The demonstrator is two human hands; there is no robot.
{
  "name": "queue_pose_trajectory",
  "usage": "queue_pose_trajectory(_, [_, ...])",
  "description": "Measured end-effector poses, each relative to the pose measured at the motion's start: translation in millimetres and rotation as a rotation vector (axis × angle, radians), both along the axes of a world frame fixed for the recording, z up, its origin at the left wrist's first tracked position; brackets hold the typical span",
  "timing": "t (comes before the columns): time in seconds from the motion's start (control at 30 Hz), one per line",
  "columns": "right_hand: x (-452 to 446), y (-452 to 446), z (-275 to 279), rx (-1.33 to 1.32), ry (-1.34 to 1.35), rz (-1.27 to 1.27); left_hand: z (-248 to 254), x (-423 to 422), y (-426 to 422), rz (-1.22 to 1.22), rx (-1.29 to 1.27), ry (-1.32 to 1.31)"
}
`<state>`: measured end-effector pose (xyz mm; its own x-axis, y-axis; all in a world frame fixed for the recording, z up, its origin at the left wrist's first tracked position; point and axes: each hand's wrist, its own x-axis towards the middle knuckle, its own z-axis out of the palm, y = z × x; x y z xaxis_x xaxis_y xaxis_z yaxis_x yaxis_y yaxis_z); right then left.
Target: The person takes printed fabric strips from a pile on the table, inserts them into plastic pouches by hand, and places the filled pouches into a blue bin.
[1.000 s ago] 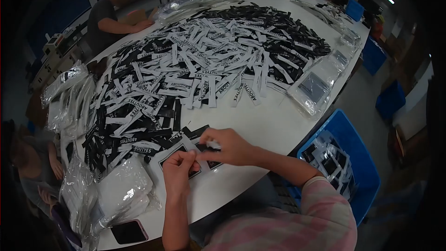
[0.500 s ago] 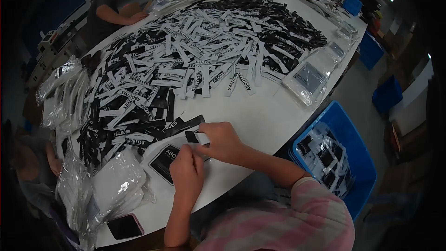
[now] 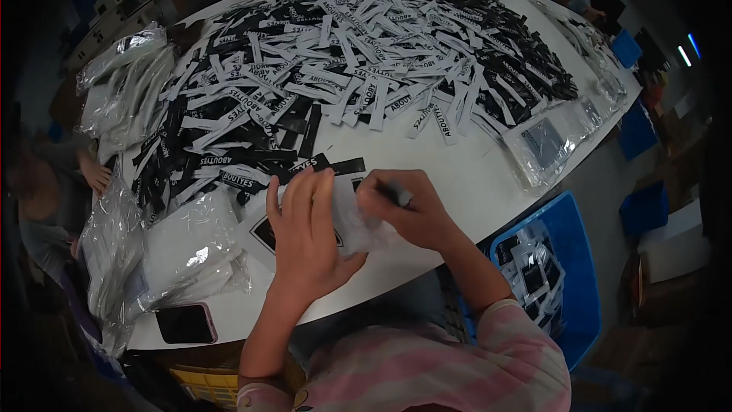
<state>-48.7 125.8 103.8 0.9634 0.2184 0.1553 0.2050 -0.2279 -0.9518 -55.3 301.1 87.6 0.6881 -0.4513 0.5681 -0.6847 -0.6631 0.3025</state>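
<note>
My left hand (image 3: 309, 233) lies with its fingers stretched out over a whitish plastic bag (image 3: 357, 217) with a black printed square, pressing it on the table. Much of the print is hidden under the hand. At the bag's right end, my right hand (image 3: 412, 210) is closed, with a small grey-black strip (image 3: 398, 192) showing blurred between its fingers. Just beyond my hands, black strip packets (image 3: 347, 166) lie at the near edge of a large heap of black and white packets (image 3: 374, 69) lettered ABOUTYES.
Stacks of clear plastic bags (image 3: 191, 236) lie left, near a phone (image 3: 187, 324). More bagged packs (image 3: 545, 145) lie right on the white table (image 3: 450, 175). A blue bin (image 3: 583, 275) with filled bags stands at my right. Other people's hands (image 3: 95, 175) are at the table's left and far edges.
My left hand has gone from closed fingers to stretched out over the bag. My right hand has moved to the bag's right end. The view has shifted.
</note>
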Motion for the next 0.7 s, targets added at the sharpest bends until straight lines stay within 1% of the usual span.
queue_pose_trajectory(0.07, [-3, 0, 9, 0.217, -0.132, -0.217, 4, 0, 3, 0.018, -0.029, 0.035])
queue_pose_trajectory(0.1, [-3, -1, 9, 0.253, -0.279, -0.33, 5, -1, 5, 0.029, -0.056, 0.075])
queue_pose_trajectory(0.17, [-9, -15, 2, 0.247, -0.466, -0.357, 4, -1, 6, 0.032, -0.087, 0.105])
queue_pose_trajectory(0.2, [-18, -10, 10, 0.242, -0.472, -0.437, 4, -1, 6, 0.029, -0.114, 0.129])
queue_pose_trajectory(0.23, [-23, -8, 16, 0.242, -0.47, -0.434, 4, -1, 6, 0.033, -0.115, 0.13])
queue_pose_trajectory(0.3, [-28, -6, 22, -0.171, -0.77, -0.443, 1, 0, 5, 0.001, -0.183, 0.2])
queue_pose_trajectory(0.33, [-27, -2, 17, -0.076, -0.768, -0.418, 0, 0, 6, 0.005, -0.184, 0.2])
queue_pose_trajectory(0.37, [-26, 1, 13, -0.075, -0.768, -0.412, -1, 0, 6, 0.011, -0.212, 0.225])
queue_pose_trajectory(0.43, [-26, 5, 5, 0.119, -0.555, -0.233, -2, -1, 6, 0.022, -0.242, 0.251])
queue_pose_trajectory(0.47, [-25, -1, 3, 0.05, -0.441, -0.08, -2, -2, 6, 0.007, -0.252, 0.261])
queue_pose_trajectory(0.5, [-22, -1, 2, 0.049, -0.439, -0.081, -2, -3, 6, -0.011, -0.26, 0.272])
queue_pose_trajectory(0.57, [-15, 3, 2, 0.043, -0.126, 0.01, -2, -6, 4, -0.01, -0.219, 0.225])
queue_pose_trajectory(0.6, [-15, 8, -1, 0.124, -0.108, -0.111, -2, -7, 3, -0.005, -0.178, 0.176])
queue_pose_trajectory(0.63, [-13, 13, 0, 0.123, -0.11, -0.114, -2, -8, 2, -0.008, -0.179, 0.174])
queue_pose_trajectory(0.7, [-9, 19, 1, 0.227, -0.31, -0.495, 0, -9, 3, 0.013, -0.175, 0.185])
